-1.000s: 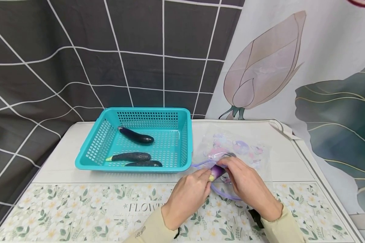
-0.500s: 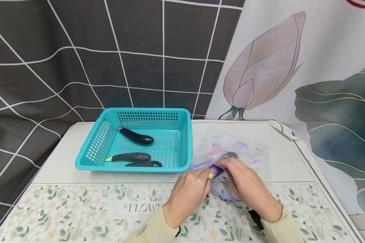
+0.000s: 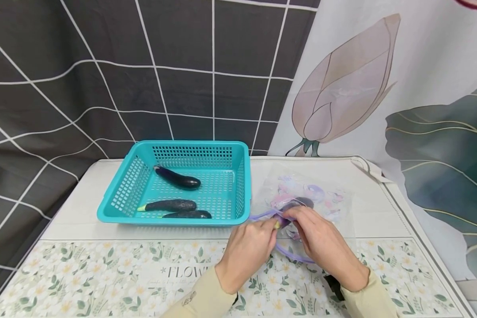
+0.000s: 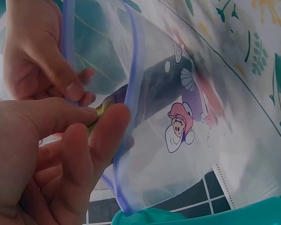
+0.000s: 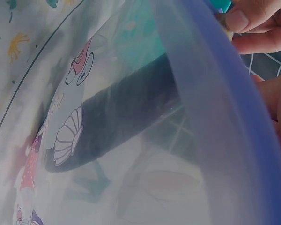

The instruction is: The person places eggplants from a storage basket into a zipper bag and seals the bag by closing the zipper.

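Observation:
My left hand (image 3: pixel 249 251) pinches the yellow-green stem end of a dark purple eggplant (image 3: pixel 300 203) between thumb and forefinger. Most of the eggplant lies inside a clear zip bag (image 4: pixel 173 173), its body seen through the plastic in both wrist views. Cartoon figures and a shell are printed on the bag, and a purple zip strip (image 4: pixel 133 61) lines its parted mouth. The right hand (image 3: pixel 325 243) pinches the bag's rim beside the stem, and its fingers partly cover the eggplant in the head view.
Left of the bag stands a turquoise perforated basket (image 3: pixel 244 185) with an eggplant (image 3: pixel 177 178) at its back and two more dark eggplants near its front wall. A floral mat (image 3: pixel 115 274) covers the table's front. Behind hangs a dark grid-patterned curtain (image 3: pixel 187 92).
The eggplant has slid a little deeper into the bag, up and to the right, with my left hand following at its stem. My right hand has barely moved at the rim.

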A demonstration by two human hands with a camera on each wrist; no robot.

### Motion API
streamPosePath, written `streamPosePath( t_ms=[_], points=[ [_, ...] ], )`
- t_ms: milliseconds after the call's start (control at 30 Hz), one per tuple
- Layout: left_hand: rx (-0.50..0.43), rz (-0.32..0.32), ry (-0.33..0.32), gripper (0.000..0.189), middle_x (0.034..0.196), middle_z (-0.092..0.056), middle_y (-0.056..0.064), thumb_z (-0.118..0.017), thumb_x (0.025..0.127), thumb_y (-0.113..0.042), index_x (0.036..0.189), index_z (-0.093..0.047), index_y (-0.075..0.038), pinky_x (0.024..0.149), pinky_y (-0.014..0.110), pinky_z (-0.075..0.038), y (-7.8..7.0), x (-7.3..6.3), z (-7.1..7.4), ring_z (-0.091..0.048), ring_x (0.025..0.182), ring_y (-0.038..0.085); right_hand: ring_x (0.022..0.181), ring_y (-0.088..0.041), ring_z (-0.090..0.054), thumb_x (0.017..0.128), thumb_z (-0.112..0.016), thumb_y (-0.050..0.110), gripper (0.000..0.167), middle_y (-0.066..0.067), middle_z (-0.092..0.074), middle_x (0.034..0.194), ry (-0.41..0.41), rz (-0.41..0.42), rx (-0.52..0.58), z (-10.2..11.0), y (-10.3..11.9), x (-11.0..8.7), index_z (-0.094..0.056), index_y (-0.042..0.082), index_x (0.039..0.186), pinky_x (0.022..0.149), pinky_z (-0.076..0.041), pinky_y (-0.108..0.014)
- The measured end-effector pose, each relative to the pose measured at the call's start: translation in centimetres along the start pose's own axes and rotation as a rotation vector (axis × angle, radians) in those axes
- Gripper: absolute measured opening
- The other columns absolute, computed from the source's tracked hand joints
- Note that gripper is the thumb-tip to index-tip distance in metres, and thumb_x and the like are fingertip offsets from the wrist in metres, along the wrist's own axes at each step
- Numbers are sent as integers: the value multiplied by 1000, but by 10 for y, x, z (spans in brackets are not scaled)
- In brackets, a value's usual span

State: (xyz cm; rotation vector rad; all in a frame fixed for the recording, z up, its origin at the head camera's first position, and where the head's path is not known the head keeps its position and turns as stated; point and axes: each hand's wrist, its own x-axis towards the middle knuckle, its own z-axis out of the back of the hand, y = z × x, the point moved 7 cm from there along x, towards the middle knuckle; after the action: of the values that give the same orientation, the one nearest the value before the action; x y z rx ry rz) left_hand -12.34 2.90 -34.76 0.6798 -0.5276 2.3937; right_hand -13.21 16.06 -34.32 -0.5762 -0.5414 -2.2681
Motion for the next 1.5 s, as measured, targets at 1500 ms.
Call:
streamPosePath(
  t_ms=[1500],
  points=[
    [105,14,-123,11,75,-73,-1,-73,85,-7,94,-78,-10,36,24,-37,8,1,-11,-61,47,12,109,-19,-62,107,-35,16,31,-4,-64,115,8,1,5,2,4,1,-62,5,116,88,-50,-32]
  ],
)
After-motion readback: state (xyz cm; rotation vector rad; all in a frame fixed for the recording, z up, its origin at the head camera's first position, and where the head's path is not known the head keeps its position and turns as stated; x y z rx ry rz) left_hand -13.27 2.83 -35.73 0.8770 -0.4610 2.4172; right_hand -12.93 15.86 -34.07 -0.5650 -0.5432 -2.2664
